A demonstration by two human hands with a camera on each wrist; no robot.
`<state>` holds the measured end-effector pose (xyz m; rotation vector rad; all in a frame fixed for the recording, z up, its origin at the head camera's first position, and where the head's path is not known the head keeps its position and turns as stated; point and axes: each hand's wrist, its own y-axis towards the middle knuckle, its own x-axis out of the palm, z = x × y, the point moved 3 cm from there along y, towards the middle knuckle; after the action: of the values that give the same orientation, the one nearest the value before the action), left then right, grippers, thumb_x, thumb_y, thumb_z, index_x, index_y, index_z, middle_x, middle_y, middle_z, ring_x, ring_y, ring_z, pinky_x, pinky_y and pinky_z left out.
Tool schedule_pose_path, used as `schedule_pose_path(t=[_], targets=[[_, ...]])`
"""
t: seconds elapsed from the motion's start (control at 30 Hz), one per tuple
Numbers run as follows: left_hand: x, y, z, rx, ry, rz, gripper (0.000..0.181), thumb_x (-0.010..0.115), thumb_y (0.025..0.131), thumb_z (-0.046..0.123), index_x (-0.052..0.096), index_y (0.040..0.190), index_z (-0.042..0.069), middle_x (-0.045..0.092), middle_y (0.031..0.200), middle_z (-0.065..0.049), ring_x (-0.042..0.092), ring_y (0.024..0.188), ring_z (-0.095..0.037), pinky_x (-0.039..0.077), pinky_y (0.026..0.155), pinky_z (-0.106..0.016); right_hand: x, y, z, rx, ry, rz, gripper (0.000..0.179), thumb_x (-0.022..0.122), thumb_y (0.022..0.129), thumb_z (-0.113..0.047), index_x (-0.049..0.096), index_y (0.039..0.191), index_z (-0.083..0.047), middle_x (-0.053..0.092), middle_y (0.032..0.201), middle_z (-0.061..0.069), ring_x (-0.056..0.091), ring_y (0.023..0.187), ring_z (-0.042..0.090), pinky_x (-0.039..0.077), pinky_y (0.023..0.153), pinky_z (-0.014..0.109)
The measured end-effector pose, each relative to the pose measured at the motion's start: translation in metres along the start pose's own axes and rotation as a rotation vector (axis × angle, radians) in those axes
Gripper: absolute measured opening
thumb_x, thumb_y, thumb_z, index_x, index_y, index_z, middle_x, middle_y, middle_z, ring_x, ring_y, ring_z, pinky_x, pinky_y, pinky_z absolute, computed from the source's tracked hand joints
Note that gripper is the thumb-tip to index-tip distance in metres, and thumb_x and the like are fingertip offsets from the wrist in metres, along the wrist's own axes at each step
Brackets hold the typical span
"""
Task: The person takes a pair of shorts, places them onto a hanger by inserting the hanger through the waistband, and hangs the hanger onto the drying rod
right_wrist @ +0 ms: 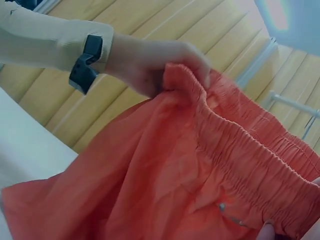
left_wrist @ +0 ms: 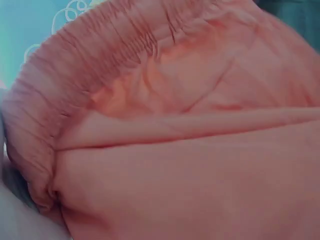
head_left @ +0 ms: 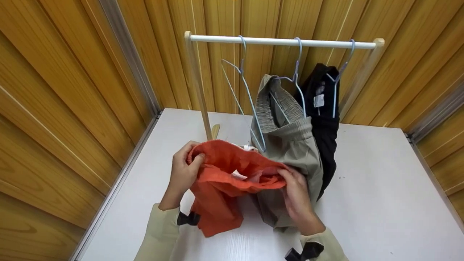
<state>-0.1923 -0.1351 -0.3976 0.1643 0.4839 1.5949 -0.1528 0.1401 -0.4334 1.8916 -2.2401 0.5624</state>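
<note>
A pair of orange shorts (head_left: 217, 214) with a gathered elastic waistband hangs between my two hands, its waist spread and a white label (head_left: 238, 175) showing inside. My left hand (head_left: 184, 168) grips the waistband at one side, thumb over the edge. At the opposite side my right hand (head_left: 298, 194) pinches the same band. The right wrist view shows the left hand (right_wrist: 155, 65) on the band (right_wrist: 235, 145) and a right fingertip (right_wrist: 267, 231) against the cloth. Orange fabric (left_wrist: 185, 180) fills most of the left wrist view. Just behind the shorts hangs a bare wire hanger (head_left: 241, 69).
A white rail (head_left: 268, 40) on wooden posts carries several hangers. Grey trousers (head_left: 290, 145) hang from the middle one, black clothing (head_left: 324, 130) from the right one. Beneath is a white tabletop (head_left: 377, 188), with wood-panelled walls (head_left: 65, 72) around it.
</note>
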Motion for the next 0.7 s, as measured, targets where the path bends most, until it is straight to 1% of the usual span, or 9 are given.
schedule_pose_path(t=[0.1, 0.17, 0.27, 0.33, 0.4, 0.47, 0.53, 0.6, 0.7], targets=[[-0.002, 0.001, -0.002, -0.046, 0.044, 0.049, 0.015, 0.055, 0.090, -0.002, 0.066, 0.096, 0.006, 0.062, 0.087, -0.011, 0.054, 0.077, -0.019, 0.048, 0.063, -0.024, -0.004, -0.007, -0.012, -0.038, -0.035, 0.010, 0.013, 0.047, 0.098, -0.006, 0.057, 0.105, -0.002, 0.062, 0.087, -0.002, 0.060, 0.080, 0.009, 0.050, 0.077, 0.021], [-0.004, 0.001, -0.002, -0.047, 0.103, 0.065, 0.016, 0.058, 0.090, -0.001, 0.067, 0.096, 0.009, 0.063, 0.094, -0.008, 0.055, 0.084, -0.018, 0.049, 0.071, -0.027, -0.005, -0.011, -0.019, -0.061, -0.064, 0.011, 0.013, 0.048, 0.098, -0.006, 0.055, 0.107, 0.000, 0.061, 0.088, -0.002, 0.060, 0.081, 0.009, 0.051, 0.077, 0.021], [-0.004, 0.003, -0.001, -0.022, 0.213, 0.085, 0.016, 0.065, 0.088, 0.002, 0.070, 0.097, 0.014, 0.060, 0.102, -0.006, 0.051, 0.094, -0.018, 0.043, 0.082, -0.032, -0.007, -0.018, -0.027, -0.087, -0.107, 0.016, 0.017, 0.052, 0.098, -0.009, 0.053, 0.111, 0.002, 0.060, 0.092, -0.001, 0.059, 0.083, 0.009, 0.052, 0.078, 0.020], [-0.004, 0.004, 0.000, -0.020, 0.275, 0.091, 0.016, 0.069, 0.086, 0.006, 0.071, 0.099, 0.017, 0.056, 0.101, -0.005, 0.048, 0.094, -0.017, 0.041, 0.079, -0.033, -0.008, -0.022, -0.030, -0.104, -0.131, 0.031, 0.019, 0.056, 0.096, -0.011, 0.054, 0.110, 0.002, 0.059, 0.093, 0.000, 0.059, 0.083, 0.010, 0.052, 0.077, 0.020], [-0.004, 0.004, -0.001, -0.036, 0.314, 0.094, 0.017, 0.070, 0.086, 0.009, 0.070, 0.101, 0.017, 0.055, 0.096, -0.006, 0.048, 0.088, -0.018, 0.041, 0.075, -0.031, -0.009, -0.026, -0.033, -0.117, -0.152, 0.043, 0.019, 0.058, 0.096, -0.012, 0.054, 0.109, 0.001, 0.059, 0.091, 0.000, 0.058, 0.081, 0.010, 0.052, 0.075, 0.020], [-0.003, 0.003, -0.002, -0.063, 0.328, 0.081, 0.019, 0.070, 0.086, 0.010, 0.068, 0.103, 0.017, 0.054, 0.089, -0.005, 0.050, 0.082, -0.017, 0.042, 0.068, -0.027, -0.011, -0.028, -0.034, -0.128, -0.172, 0.057, 0.017, 0.058, 0.096, -0.013, 0.054, 0.106, 0.000, 0.058, 0.089, 0.000, 0.057, 0.080, 0.010, 0.051, 0.074, 0.020], [-0.003, 0.003, -0.003, -0.093, 0.327, 0.066, 0.019, 0.069, 0.087, 0.010, 0.065, 0.105, 0.015, 0.057, 0.087, -0.004, 0.053, 0.079, -0.016, 0.044, 0.064, -0.025, -0.013, -0.030, -0.035, -0.137, -0.185, 0.062, 0.015, 0.057, 0.097, -0.014, 0.055, 0.104, -0.001, 0.059, 0.088, 0.000, 0.057, 0.079, 0.009, 0.051, 0.073, 0.020], [-0.002, 0.003, -0.005, -0.124, 0.306, 0.048, 0.017, 0.067, 0.089, 0.011, 0.064, 0.105, 0.014, 0.062, 0.089, -0.003, 0.057, 0.080, -0.016, 0.046, 0.067, -0.024, -0.014, -0.030, -0.036, -0.142, -0.198, 0.064, 0.012, 0.056, 0.097, -0.014, 0.056, 0.101, -0.003, 0.060, 0.086, -0.001, 0.058, 0.078, 0.009, 0.052, 0.072, 0.020], [0.001, 0.003, -0.007, -0.181, 0.230, 0.006, 0.015, 0.064, 0.092, 0.013, 0.063, 0.106, 0.014, 0.065, 0.097, -0.003, 0.062, 0.085, -0.017, 0.051, 0.072, -0.025, -0.016, -0.030, -0.035, -0.147, -0.219, 0.044, 0.012, 0.054, 0.098, -0.016, 0.057, 0.097, -0.004, 0.060, 0.082, -0.002, 0.058, 0.075, 0.008, 0.051, 0.070, 0.020]])
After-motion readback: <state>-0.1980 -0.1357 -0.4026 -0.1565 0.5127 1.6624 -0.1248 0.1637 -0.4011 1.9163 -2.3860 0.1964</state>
